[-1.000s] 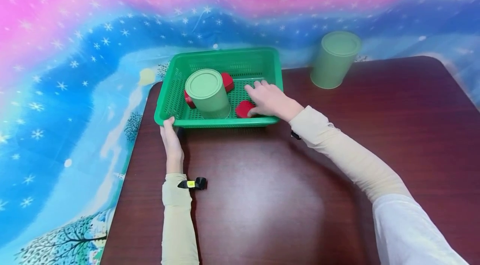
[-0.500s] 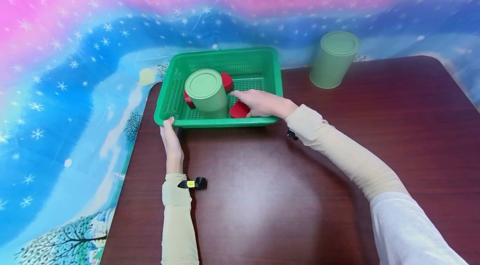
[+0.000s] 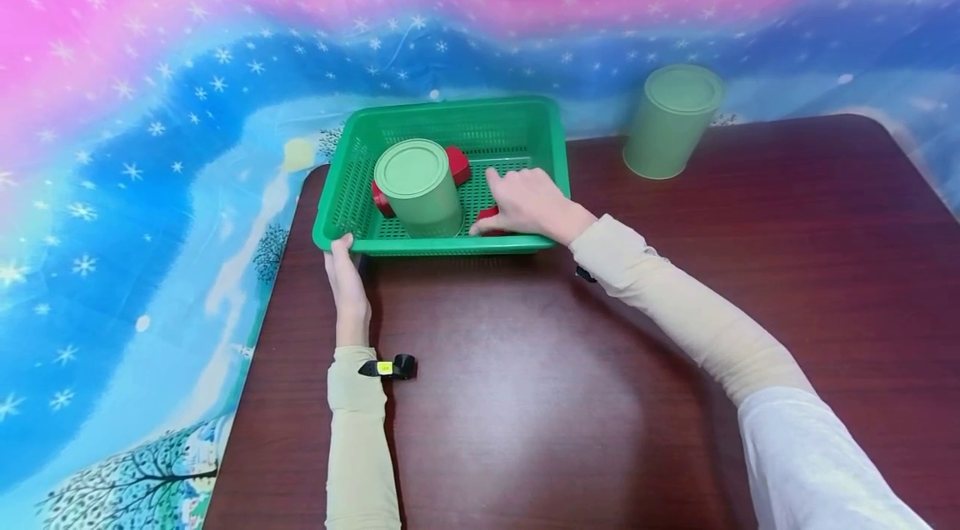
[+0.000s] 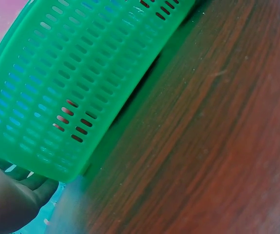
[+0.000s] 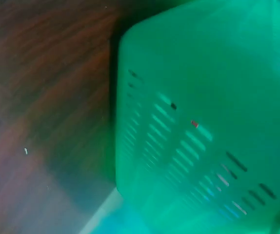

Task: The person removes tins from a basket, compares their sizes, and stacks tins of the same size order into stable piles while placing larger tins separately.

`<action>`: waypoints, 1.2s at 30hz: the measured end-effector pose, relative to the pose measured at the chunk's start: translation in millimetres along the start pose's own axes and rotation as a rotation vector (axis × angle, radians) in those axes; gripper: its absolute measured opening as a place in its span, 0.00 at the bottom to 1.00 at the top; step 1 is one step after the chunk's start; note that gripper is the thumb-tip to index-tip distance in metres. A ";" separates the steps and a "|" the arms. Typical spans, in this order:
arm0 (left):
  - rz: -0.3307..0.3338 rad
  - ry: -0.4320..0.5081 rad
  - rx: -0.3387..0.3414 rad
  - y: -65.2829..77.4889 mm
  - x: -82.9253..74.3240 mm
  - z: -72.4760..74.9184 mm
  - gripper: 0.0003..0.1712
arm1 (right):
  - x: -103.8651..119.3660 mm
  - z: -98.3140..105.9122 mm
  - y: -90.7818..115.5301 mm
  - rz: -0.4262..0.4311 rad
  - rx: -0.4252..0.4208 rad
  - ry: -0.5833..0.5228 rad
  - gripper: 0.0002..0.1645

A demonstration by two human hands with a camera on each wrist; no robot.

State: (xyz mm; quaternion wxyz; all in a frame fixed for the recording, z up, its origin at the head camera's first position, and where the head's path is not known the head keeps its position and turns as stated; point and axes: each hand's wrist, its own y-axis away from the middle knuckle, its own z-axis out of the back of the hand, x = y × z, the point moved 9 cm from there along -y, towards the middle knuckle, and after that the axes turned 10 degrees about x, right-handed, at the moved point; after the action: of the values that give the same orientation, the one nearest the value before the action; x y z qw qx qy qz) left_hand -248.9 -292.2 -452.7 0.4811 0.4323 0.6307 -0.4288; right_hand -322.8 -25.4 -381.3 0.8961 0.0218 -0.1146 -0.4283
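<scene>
Gripping the green basket [image 3: 442,246] is the left hand [image 3: 347,288]; whether the right hand [image 3: 532,203], over a red piece [image 3: 488,213], pinches it, I can't tell.

No readable text, the yellow label [image 3: 385,367] on the black wrist strap [image 3: 367,368] too small.

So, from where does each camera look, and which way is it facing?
Head: worn on the head, facing forward and down at the green basket and table; left hand, right hand and both sleeves show.
Left wrist: on that wrist, facing the basket's slotted side; part of the left hand shows.
Right wrist: on that wrist, facing a slotted side too, blurred; no hand is clear.
Shared by both wrist views: basket and table.
</scene>
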 end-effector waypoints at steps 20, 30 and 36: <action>0.007 -0.006 -0.024 -0.1 -1.4 2.6 0.29 | -3.9 -14.1 2.2 0.022 0.267 -0.218 0.53; 0.019 -0.009 -0.028 0.4 1.4 1.6 0.29 | -6.8 -14.9 0.0 0.035 0.283 -0.307 0.56; 0.027 -0.018 -0.022 1.7 1.5 0.3 0.29 | -8.2 -1.4 2.3 0.101 0.150 -0.456 0.62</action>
State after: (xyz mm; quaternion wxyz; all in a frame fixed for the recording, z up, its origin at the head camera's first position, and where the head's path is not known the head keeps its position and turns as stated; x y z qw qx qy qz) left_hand -247.5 -291.9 -454.4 0.4970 0.4315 0.6253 -0.4192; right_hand -325.7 -17.8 -383.9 0.8631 -0.0147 -0.3464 -0.3672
